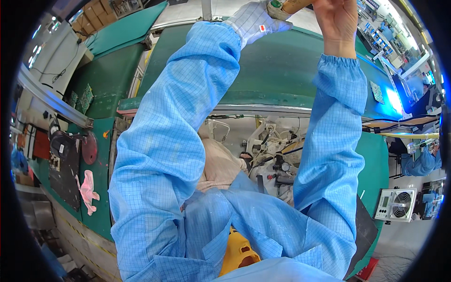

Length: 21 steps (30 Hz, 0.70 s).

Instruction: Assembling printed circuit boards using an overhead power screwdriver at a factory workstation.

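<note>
At the upper edge, my left hand (256,21), in a pale glove with a grid pattern, is closed around one end of a brown, rod-shaped thing (296,4). A green spot shows on that end; its exact kind I cannot make out. My bare right hand (336,21) is raised beside the thing's other end. The picture's edge cuts off its fingers, so their grip is hidden. Both arms, in blue gridded sleeves, reach forward over a green conveyor belt (272,70).
Green circuit boards lie on the belt at right (376,91) and on the green surface at left (86,98). A pink glove (88,192) rests on the left bench. Machinery with a gauge (282,164) sits below the belt. A white fan unit (396,205) stands at right.
</note>
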{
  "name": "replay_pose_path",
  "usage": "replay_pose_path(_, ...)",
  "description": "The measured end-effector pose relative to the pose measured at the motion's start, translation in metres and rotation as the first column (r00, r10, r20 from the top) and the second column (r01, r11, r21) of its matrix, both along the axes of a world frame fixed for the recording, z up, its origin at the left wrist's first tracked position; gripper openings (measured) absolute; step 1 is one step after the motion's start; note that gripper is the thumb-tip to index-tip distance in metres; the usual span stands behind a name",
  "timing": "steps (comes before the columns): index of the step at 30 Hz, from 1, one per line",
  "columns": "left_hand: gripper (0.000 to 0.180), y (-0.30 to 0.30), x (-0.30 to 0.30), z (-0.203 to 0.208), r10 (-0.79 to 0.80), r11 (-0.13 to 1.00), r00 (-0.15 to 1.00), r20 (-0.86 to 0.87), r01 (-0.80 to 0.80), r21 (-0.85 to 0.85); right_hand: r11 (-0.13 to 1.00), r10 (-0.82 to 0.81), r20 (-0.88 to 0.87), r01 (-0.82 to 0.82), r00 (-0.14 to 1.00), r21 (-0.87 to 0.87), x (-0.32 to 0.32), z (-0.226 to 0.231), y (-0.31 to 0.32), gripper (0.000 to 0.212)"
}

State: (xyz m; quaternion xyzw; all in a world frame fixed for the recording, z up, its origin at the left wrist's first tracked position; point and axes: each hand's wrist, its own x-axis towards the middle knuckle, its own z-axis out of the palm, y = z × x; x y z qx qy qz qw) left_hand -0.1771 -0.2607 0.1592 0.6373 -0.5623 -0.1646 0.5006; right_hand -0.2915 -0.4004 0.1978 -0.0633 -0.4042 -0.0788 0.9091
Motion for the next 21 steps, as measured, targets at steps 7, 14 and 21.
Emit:
replay_pose_path(7, 0.062, -0.014, 0.017, -0.023, 0.171, 0.985, 0.898, 0.405, -0.14, -0.104, 0.875, -0.384, 0.141, 0.409, 0.912, -0.26, -0.002, -0.002, 0.007, 0.033)
replay_pose_path(14, 0.035, -0.002, -0.008, -0.01, 0.127, 0.974, 0.973, 0.194, -0.085, -0.211, 0.996, 0.063, -0.035, -0.061, 0.997, 0.059, -0.005, -0.002, 0.008, 0.03)
replay_pose_path(21, 0.044, -0.007, 0.027, -0.018, 0.253, 0.952, 0.924, 0.287, -0.29, 0.095, 0.157, -0.987, -0.108, 0.785, 0.115, -0.599, 0.033, 0.002, 0.024, 0.018)
